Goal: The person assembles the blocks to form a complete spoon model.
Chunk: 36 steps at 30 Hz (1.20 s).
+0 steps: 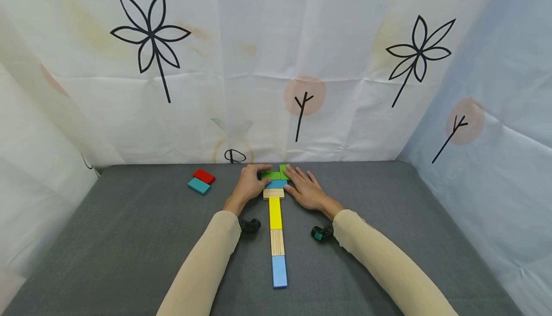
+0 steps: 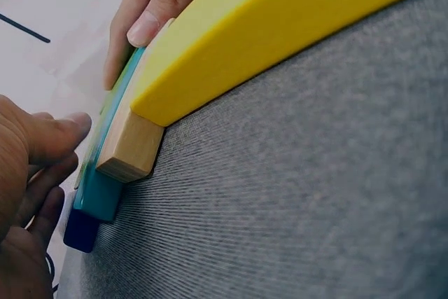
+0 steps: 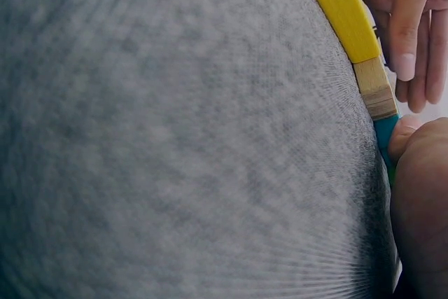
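Observation:
At the back of the grey table, my left hand [image 1: 250, 184] hovers with bent fingers at the left end of a row of wooden blocks. By it are a dark blue block [image 2: 81, 232] and a flat green block [image 1: 270, 175]. My right hand [image 1: 305, 190] lies with outstretched fingers on the right end; its fingertips touch an upright green block [image 1: 283, 173], its thumb the edge of a teal block [image 1: 276, 184]. Toward me follow a crosswise plain wooden block [image 1: 273, 193], then a lengthwise yellow block [image 1: 275, 213], a plain wooden block [image 1: 277, 242] and a light blue block [image 1: 279, 272].
A red block [image 1: 204, 176] and another teal block [image 1: 199, 186] lie side by side to the left of my left hand. White cloth [image 1: 258, 67] printed with flowers hangs behind the grey table [image 1: 129, 239] and at its sides.

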Each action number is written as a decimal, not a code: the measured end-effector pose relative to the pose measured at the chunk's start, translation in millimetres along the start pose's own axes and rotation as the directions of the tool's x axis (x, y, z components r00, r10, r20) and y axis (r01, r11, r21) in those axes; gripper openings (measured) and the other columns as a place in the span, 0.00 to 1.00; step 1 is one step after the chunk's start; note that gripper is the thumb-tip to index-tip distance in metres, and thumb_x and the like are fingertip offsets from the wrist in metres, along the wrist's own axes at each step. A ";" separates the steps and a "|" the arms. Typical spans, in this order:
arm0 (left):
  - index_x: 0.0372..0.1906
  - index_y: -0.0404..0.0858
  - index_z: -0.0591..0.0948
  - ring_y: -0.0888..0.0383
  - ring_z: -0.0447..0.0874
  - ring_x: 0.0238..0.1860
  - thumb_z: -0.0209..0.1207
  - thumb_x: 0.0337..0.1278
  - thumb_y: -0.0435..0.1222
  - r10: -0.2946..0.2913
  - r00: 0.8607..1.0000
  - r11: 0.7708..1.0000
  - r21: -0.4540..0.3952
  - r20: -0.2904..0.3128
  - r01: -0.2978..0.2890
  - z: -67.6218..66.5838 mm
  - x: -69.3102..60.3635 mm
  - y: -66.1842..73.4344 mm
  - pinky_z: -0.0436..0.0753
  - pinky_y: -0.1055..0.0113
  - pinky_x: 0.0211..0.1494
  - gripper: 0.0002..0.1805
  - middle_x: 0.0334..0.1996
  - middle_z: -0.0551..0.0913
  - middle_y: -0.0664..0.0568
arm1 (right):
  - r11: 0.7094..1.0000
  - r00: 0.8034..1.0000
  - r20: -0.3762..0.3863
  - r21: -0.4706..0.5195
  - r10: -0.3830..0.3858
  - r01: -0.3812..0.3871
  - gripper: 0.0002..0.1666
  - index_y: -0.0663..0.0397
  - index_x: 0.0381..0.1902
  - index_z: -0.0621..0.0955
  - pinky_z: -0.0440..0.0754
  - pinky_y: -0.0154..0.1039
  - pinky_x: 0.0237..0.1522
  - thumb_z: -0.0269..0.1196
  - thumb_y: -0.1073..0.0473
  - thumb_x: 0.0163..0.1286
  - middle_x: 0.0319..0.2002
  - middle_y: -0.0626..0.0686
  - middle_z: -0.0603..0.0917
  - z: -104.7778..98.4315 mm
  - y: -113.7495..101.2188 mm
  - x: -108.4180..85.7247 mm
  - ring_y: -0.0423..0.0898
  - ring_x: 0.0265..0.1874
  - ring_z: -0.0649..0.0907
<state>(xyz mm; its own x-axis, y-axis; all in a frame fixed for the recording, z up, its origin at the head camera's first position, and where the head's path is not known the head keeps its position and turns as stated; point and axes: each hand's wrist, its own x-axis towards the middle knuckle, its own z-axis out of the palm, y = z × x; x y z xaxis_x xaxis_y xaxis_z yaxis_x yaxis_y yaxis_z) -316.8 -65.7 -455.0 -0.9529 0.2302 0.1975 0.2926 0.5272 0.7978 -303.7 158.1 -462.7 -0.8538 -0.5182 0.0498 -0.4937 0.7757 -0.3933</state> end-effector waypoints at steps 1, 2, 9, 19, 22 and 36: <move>0.63 0.35 0.81 0.45 0.78 0.64 0.66 0.65 0.30 0.005 1.000 1.000 -0.014 -0.005 -0.005 -0.4 -0.9 0.0 0.76 0.49 0.65 0.22 0.60 0.83 0.44 | 1.000 1.000 -0.001 0.000 -0.001 0.001 0.36 0.53 0.82 0.53 0.38 0.63 0.76 0.45 0.47 0.85 0.81 0.56 0.49 0.1 -0.2 -0.2 0.60 0.79 0.50; 0.63 0.35 0.81 0.45 0.77 0.64 0.66 0.64 0.30 0.010 1.000 1.000 -0.029 -0.011 -0.010 -1.0 -1.8 0.0 0.76 0.49 0.66 0.22 0.59 0.83 0.44 | 1.000 1.000 -0.003 0.003 -0.002 0.002 0.36 0.54 0.82 0.53 0.38 0.63 0.76 0.45 0.47 0.85 0.81 0.56 0.49 0.1 -0.6 -0.3 0.60 0.79 0.50; 0.62 0.33 0.82 0.46 0.79 0.63 0.68 0.64 0.34 0.064 0.995 0.987 -0.141 -0.075 -0.074 -9.1 -11.1 -1.0 0.75 0.48 0.66 0.22 0.57 0.85 0.45 | 1.000 1.000 -0.002 0.005 -0.005 0.005 0.36 0.54 0.82 0.53 0.38 0.64 0.76 0.45 0.47 0.85 0.82 0.56 0.49 0.1 -1.3 -0.2 0.60 0.79 0.50; 0.62 0.35 0.82 0.44 0.83 0.55 0.69 0.63 0.37 0.084 0.968 0.983 -0.141 -0.236 -0.119 -31.9 -36.3 -11.6 0.77 0.47 0.63 0.23 0.52 0.87 0.42 | 1.000 1.000 -0.010 0.012 -0.007 0.007 0.36 0.54 0.82 0.54 0.38 0.63 0.76 0.45 0.47 0.84 0.81 0.56 0.50 0.4 -0.1 -0.7 0.59 0.79 0.50; 0.62 0.34 0.82 0.43 0.82 0.54 0.69 0.63 0.37 0.069 0.960 0.982 -0.153 -0.270 -0.113 -42.6 -42.9 -15.9 0.77 0.46 0.63 0.24 0.52 0.86 0.41 | 1.000 1.000 -0.011 0.010 -0.008 0.008 0.36 0.54 0.82 0.54 0.39 0.63 0.76 0.45 0.46 0.85 0.81 0.55 0.50 1.3 0.9 -0.1 0.59 0.79 0.50; 0.64 0.33 0.80 0.43 0.82 0.53 0.71 0.60 0.36 -0.035 0.901 0.989 -0.147 -0.433 -0.032 -91.3 -68.4 -35.9 0.78 0.47 0.56 0.27 0.53 0.85 0.39 | 1.000 1.000 -0.005 0.020 -0.007 0.007 0.36 0.54 0.82 0.53 0.38 0.63 0.76 0.45 0.47 0.85 0.81 0.56 0.49 0.7 0.0 0.0 0.58 0.79 0.49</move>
<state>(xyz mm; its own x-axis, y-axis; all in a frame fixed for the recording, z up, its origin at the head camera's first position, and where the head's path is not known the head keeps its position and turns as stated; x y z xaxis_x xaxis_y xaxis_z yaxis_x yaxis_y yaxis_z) -269.4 -175.1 -445.1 -0.9030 -0.1650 0.3968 0.3086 0.3937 0.8659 -303.6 157.8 -463.3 -0.8513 -0.5215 0.0572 -0.4961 0.7647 -0.4113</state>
